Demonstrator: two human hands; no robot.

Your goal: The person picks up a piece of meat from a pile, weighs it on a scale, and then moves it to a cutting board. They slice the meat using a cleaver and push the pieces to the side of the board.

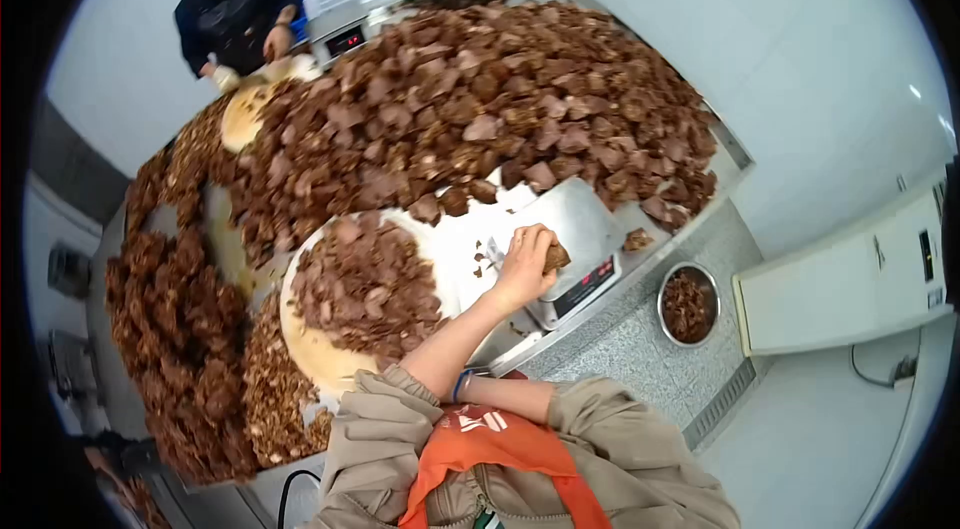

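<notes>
My left hand (pixel 527 267) reaches forward over the front edge of a steel scale (pixel 580 214) with a red lit display. Its fingers are curled round a brown chunk of meat (pixel 558 257). My right forearm (pixel 512 397) crosses beneath the left one, a blue band at its wrist; the right hand itself is hidden behind the left arm. Left of the scale lies a white surface (pixel 460 244) with a few dark scraps. Beside it, a round cutting board (pixel 335 361) carries a heap of cut, pinkish-brown meat (pixel 365 289).
A large pile of meat chunks (pixel 480 99) spreads across the table, with darker pieces (pixel 175 359) at left. A co-worker (pixel 235 14) stands at the far left by another round board (pixel 240 121) and a scale (pixel 340 34). A steel bowl of meat (pixel 716 307) sits at lower right.
</notes>
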